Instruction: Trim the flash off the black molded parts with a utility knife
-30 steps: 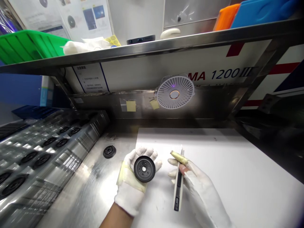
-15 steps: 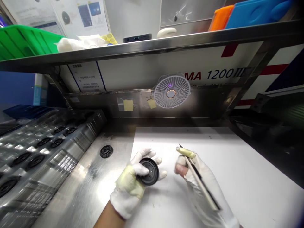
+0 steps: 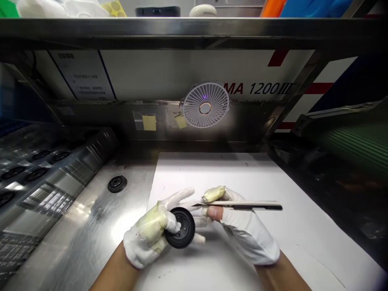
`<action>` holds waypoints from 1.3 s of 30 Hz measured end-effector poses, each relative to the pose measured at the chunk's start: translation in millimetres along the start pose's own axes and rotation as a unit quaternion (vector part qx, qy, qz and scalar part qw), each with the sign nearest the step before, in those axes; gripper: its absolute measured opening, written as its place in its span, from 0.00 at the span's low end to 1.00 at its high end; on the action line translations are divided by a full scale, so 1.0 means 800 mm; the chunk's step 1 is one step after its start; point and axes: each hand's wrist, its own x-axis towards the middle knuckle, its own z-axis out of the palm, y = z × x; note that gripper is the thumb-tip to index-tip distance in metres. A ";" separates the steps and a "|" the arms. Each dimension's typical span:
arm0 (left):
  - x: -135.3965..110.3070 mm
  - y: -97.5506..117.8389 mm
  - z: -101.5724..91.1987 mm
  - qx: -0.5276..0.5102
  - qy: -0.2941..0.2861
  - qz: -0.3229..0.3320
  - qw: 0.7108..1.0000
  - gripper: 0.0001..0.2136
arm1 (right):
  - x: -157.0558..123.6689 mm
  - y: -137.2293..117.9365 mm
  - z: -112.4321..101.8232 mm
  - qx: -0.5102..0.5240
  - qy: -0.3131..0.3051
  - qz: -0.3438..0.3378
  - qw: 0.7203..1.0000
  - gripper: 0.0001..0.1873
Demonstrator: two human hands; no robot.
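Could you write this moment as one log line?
left hand: holds black disc | right hand: holds knife, blade toward left hand | second disc: on metal table

two hands (image 3: 148, 232) (image 3: 245, 230), one knife (image 3: 257, 205), two black discs (image 3: 186, 229) (image 3: 117, 184) outside trays (image 3: 59, 192), one fan (image 3: 205, 108), two yellow notes (image 3: 149, 123) (image 3: 181, 121)

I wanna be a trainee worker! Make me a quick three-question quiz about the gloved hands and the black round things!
1. True or false: the left hand holds a black disc.
2. What does the right hand hold?
3. Fill the gap: a stepped disc lies on the metal tabletop, to the ____ of the white sheet in the picture.

Key: 1. True. 2. A knife, its pointed blade aimed to the picture's left. 3. Left.
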 end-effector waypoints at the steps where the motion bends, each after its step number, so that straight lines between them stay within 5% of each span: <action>1: 0.000 -0.002 -0.001 -0.012 0.006 -0.008 1.000 0.36 | 0.000 0.002 0.000 -0.008 -0.001 0.004 1.000 0.08; 8: 0.001 -0.012 -0.004 -0.075 0.040 -0.020 0.996 0.37 | -0.001 0.015 -0.001 -0.071 -0.015 0.027 0.997 0.10; 14: 0.001 -0.004 -0.004 0.005 0.016 0.006 1.000 0.35 | -0.002 0.011 0.000 -0.122 0.001 0.033 0.992 0.09; 20: -0.001 0.002 -0.008 -0.013 0.021 0.020 0.999 0.31 | -0.004 0.002 0.005 -0.011 -0.067 0.081 0.994 0.10; 24: 0.000 0.001 -0.004 0.004 0.005 0.018 1.000 0.32 | -0.003 0.008 0.004 -0.004 -0.025 0.033 0.999 0.10; 30: 0.007 0.005 0.002 -0.068 0.015 0.008 0.998 0.22 | -0.001 0.018 0.003 0.018 0.034 0.050 0.998 0.12; 39: 0.006 0.010 -0.003 -0.110 -0.025 0.019 0.993 0.13 | 0.004 0.017 0.002 0.078 0.052 0.006 0.996 0.09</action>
